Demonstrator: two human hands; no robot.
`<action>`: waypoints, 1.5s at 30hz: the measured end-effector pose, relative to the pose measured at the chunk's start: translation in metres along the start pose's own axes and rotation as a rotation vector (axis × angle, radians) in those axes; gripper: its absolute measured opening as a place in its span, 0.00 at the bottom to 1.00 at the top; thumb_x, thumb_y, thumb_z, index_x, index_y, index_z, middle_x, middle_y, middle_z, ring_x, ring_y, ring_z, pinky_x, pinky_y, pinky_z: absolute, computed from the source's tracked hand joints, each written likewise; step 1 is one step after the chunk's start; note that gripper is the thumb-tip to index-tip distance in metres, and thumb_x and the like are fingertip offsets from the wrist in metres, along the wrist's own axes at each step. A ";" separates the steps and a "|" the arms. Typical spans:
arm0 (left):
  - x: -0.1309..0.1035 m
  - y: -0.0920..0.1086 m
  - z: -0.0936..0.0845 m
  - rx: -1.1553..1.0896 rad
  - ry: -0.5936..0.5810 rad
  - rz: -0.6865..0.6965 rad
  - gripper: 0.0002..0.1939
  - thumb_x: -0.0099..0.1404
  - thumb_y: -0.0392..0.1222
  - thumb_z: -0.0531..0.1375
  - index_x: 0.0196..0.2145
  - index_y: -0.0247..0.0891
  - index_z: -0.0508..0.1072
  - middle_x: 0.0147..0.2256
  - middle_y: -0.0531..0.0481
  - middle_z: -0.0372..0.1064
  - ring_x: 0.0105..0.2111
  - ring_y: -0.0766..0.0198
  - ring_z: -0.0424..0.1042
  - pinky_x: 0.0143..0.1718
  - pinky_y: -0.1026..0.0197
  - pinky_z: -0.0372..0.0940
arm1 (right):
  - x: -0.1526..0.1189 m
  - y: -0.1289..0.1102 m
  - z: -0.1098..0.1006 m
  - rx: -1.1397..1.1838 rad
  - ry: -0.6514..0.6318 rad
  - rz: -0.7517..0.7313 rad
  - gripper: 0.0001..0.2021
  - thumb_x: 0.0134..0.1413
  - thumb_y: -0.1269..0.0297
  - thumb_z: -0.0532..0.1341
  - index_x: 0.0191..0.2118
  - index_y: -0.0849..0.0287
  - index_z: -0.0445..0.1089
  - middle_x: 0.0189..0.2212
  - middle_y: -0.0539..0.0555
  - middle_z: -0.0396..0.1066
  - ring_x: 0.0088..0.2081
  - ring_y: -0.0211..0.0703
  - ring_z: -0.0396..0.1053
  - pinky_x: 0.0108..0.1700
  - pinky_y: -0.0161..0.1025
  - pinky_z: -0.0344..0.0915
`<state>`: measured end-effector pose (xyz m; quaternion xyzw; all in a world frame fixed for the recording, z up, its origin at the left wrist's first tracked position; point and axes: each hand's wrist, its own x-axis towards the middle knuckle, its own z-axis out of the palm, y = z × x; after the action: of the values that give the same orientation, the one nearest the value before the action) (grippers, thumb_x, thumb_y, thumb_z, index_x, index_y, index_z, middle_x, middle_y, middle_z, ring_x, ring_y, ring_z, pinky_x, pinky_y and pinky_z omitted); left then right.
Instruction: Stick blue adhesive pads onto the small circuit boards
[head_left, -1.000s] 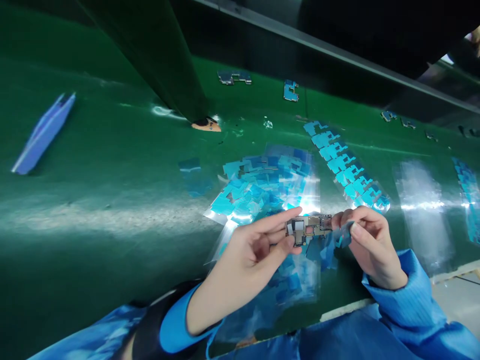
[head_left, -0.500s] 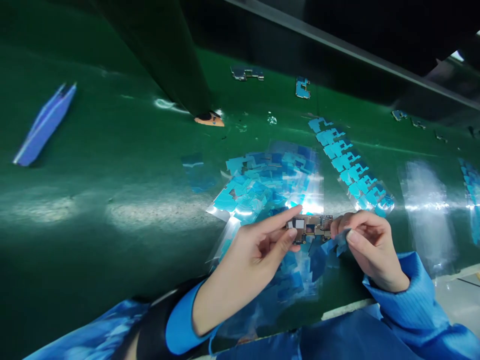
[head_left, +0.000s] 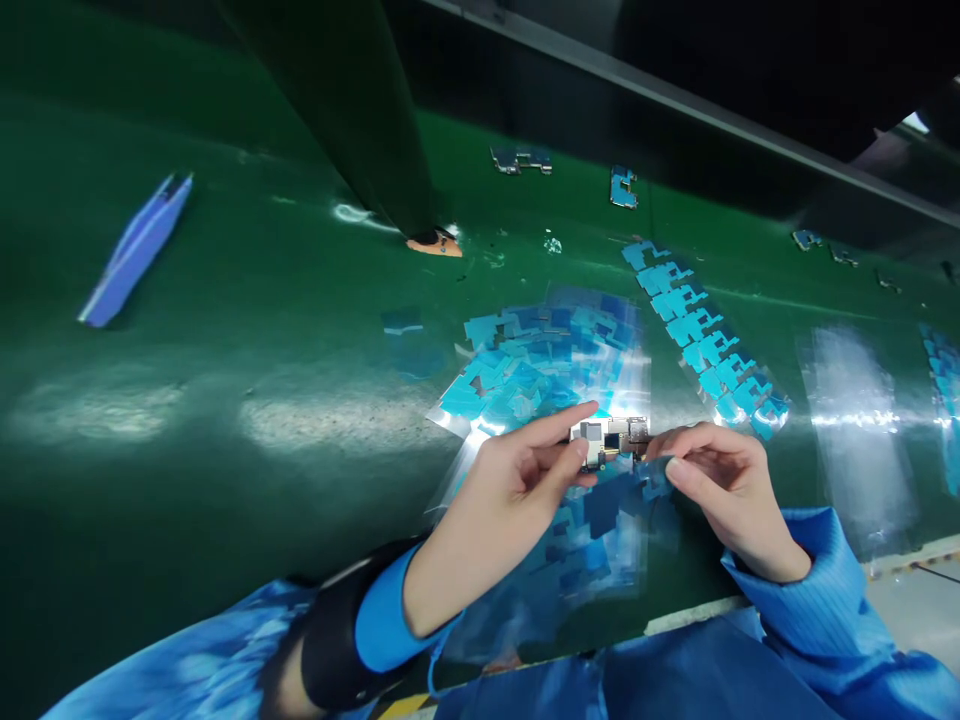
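Note:
A small circuit board [head_left: 613, 441] with pale patches is held at its left end between the thumb and fingers of my left hand [head_left: 502, 500]. At the board's right end is my right hand [head_left: 724, 490], with a small translucent blue film piece [head_left: 654, 478] pinched between thumb and fingers. The film hangs just below and right of the board. Below and behind the hands lies a loose, overlapping pile of blue film pieces [head_left: 525, 365] on clear sheets.
On the green mat [head_left: 225, 300], a slanting row of blue cut-outs [head_left: 701, 330] lies right of the pile. Blue-purple tweezers [head_left: 139, 250] are at left. Several boards, one [head_left: 623, 187] blue-covered, lie at the back. A dark post [head_left: 352, 110] stands behind. A clear sheet [head_left: 855, 430] lies at right.
The board and both hands are slightly higher and further left in the view, with the film still in my right hand. Tweezers and back boards appear shifted right as the view has moved.

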<state>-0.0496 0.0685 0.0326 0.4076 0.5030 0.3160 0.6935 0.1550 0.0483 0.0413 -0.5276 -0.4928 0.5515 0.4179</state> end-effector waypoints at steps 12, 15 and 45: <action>0.003 0.002 -0.001 -0.091 0.031 0.062 0.23 0.59 0.49 0.63 0.49 0.35 0.76 0.37 0.48 0.79 0.31 0.61 0.77 0.38 0.57 0.75 | -0.011 -0.011 0.026 -0.224 -0.009 -0.291 0.06 0.49 0.72 0.67 0.32 0.53 0.76 0.28 0.51 0.75 0.38 0.43 0.72 0.55 0.49 0.63; 0.003 0.002 -0.001 -0.057 0.015 0.055 0.25 0.59 0.46 0.63 0.53 0.33 0.73 0.32 0.48 0.80 0.31 0.59 0.78 0.35 0.60 0.74 | -0.014 -0.013 0.032 -0.221 -0.098 -0.331 0.06 0.50 0.72 0.66 0.34 0.53 0.76 0.26 0.50 0.75 0.35 0.43 0.72 0.55 0.50 0.63; 0.003 -0.001 -0.002 -0.275 -0.034 -0.009 0.22 0.61 0.53 0.60 0.46 0.34 0.76 0.35 0.46 0.76 0.37 0.56 0.75 0.41 0.56 0.71 | -0.009 -0.013 0.068 -0.204 -0.076 -0.491 0.04 0.52 0.73 0.65 0.33 0.57 0.74 0.27 0.52 0.76 0.33 0.40 0.73 0.40 0.40 0.72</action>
<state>-0.0502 0.0711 0.0305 0.3117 0.4449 0.3722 0.7526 0.0880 0.0351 0.0527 -0.4106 -0.6744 0.4005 0.4650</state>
